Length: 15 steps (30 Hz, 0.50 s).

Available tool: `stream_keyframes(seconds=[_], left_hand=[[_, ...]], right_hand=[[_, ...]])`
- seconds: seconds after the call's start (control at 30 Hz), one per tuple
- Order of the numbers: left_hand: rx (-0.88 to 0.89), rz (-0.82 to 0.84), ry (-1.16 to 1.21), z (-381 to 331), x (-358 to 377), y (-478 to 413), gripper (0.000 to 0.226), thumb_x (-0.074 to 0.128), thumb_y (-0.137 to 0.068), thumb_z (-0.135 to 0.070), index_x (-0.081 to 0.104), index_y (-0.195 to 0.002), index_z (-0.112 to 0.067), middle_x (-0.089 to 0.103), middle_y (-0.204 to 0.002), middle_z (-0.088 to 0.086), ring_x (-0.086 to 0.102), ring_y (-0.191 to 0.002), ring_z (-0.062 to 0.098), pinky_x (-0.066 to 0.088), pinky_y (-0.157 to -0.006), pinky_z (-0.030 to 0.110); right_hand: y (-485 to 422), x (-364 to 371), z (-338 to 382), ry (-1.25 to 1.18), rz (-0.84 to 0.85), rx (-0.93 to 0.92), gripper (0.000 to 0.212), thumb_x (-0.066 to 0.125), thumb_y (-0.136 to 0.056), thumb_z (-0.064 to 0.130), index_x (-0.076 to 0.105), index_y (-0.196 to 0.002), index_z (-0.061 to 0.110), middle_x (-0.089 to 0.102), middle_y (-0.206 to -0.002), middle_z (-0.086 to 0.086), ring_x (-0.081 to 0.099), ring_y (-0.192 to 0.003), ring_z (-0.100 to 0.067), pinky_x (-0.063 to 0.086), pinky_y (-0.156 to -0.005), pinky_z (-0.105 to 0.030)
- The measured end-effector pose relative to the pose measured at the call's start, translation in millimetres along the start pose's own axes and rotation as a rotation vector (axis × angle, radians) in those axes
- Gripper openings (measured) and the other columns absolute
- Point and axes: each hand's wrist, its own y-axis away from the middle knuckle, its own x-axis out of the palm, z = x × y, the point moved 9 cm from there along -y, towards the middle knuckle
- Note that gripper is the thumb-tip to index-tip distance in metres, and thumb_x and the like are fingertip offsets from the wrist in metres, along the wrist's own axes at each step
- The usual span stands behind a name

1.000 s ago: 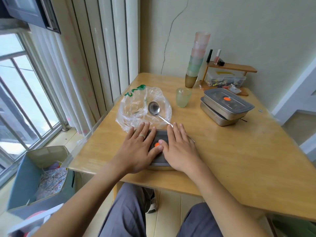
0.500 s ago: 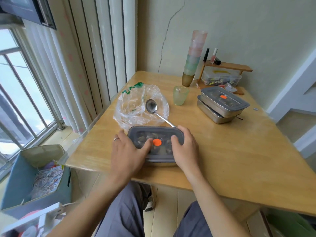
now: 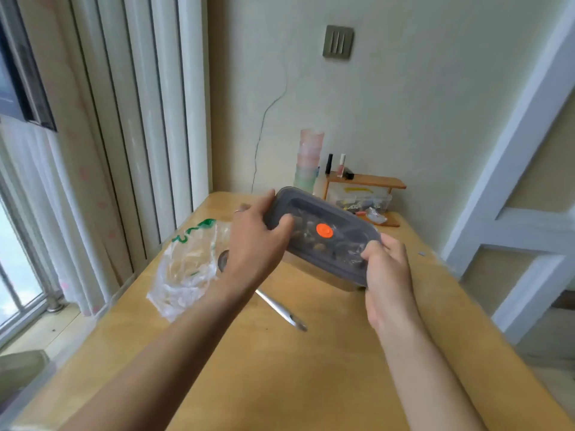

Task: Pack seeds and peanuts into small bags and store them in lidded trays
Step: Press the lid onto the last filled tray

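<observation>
A metal tray with a grey see-through lid and an orange plug (image 3: pixel 323 236) is lifted above the wooden table (image 3: pixel 311 368), tilted down to the right. My left hand (image 3: pixel 255 244) grips its left end, thumb on the lid. My right hand (image 3: pixel 385 269) grips its right end, fingers curled over the lid's edge. Small bags of dark seeds show dimly through the lid. The other stacked trays are hidden behind the lifted one.
A crumpled clear plastic bag with green print (image 3: pixel 186 265) lies left of my left hand. A metal spoon (image 3: pixel 277 306) lies on the table under the tray. A stack of coloured cups (image 3: pixel 309 160) and a small wooden shelf (image 3: pixel 367 183) stand at the wall.
Both hands went from pressing the lid flat on the table to gripping the tray's ends and lifting it up and away. My view has tilted upward.
</observation>
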Motion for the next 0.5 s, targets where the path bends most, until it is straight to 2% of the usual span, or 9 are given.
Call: stream_keyframes(seconds=[0.07,0.17,0.3,0.4,0.43,0.5], left_hand=[[-0.024,0.047,0.078,2.2,46.3,-38.3,0.061,0.064,-0.089,-0.033,0.052,-0.148,-0.021,0.065,-0.125,-0.004,0.062,-0.119,0.017,0.052,-0.101,0.034],[-0.136,0.137,0.115,19.1,119.7,-81.3,0.054,0.067,-0.093,-0.034,0.054,-0.141,-0.014,0.065,-0.122,-0.001,0.063,-0.111,0.016,0.050,-0.095,0.028],[-0.192,0.268,0.063,58.3,195.3,-117.2,0.042,0.065,-0.093,-0.041,0.065,-0.128,-0.018,0.071,-0.121,0.001,0.066,-0.111,0.021,0.054,-0.102,0.042],[-0.184,0.311,-0.001,80.5,215.5,-130.2,0.032,0.064,-0.086,-0.048,0.067,-0.112,-0.029,0.073,-0.112,-0.004,0.067,-0.107,0.020,0.054,-0.100,0.043],[-0.193,0.315,0.021,84.0,217.0,-132.9,0.030,0.065,-0.085,-0.049,0.066,-0.108,-0.030,0.072,-0.109,-0.005,0.067,-0.105,0.018,0.055,-0.099,0.042],[-0.271,0.385,0.103,88.6,225.3,-132.9,0.034,0.065,-0.089,-0.048,0.065,-0.115,-0.025,0.069,-0.110,-0.005,0.065,-0.104,0.017,0.053,-0.093,0.035]], right_hand=[[-33.9,-15.0,10.8,0.053,-0.057,-0.031,0.046,0.050,-0.094,0.012,0.048,-0.138,0.027,0.061,-0.127,0.001,0.061,-0.108,-0.020,0.052,-0.077,-0.037],[-75.7,-34.6,12.2,0.116,-0.157,-0.059,0.059,0.055,-0.093,0.014,0.039,-0.149,0.021,0.054,-0.142,-0.002,0.059,-0.122,-0.024,0.049,-0.087,-0.034],[-112.2,-49.5,-12.0,0.208,-0.191,-0.043,0.055,0.060,-0.090,0.016,0.045,-0.143,0.021,0.057,-0.135,0.000,0.060,-0.118,-0.022,0.051,-0.097,-0.037],[-119.7,-59.2,-28.5,0.271,-0.172,-0.031,0.060,0.066,-0.084,0.031,0.048,-0.140,0.029,0.059,-0.141,0.000,0.060,-0.122,-0.017,0.051,-0.107,-0.042],[-119.4,-64.2,-34.5,0.283,-0.188,-0.010,0.066,0.070,-0.085,0.038,0.043,-0.145,0.031,0.051,-0.149,0.000,0.056,-0.129,-0.018,0.048,-0.110,-0.044],[-120.5,-73.7,-59.4,0.257,-0.204,0.136,0.090,0.073,-0.085,0.059,0.023,-0.156,0.034,0.027,-0.162,0.003,0.041,-0.142,-0.023,0.038,-0.115,-0.046]])
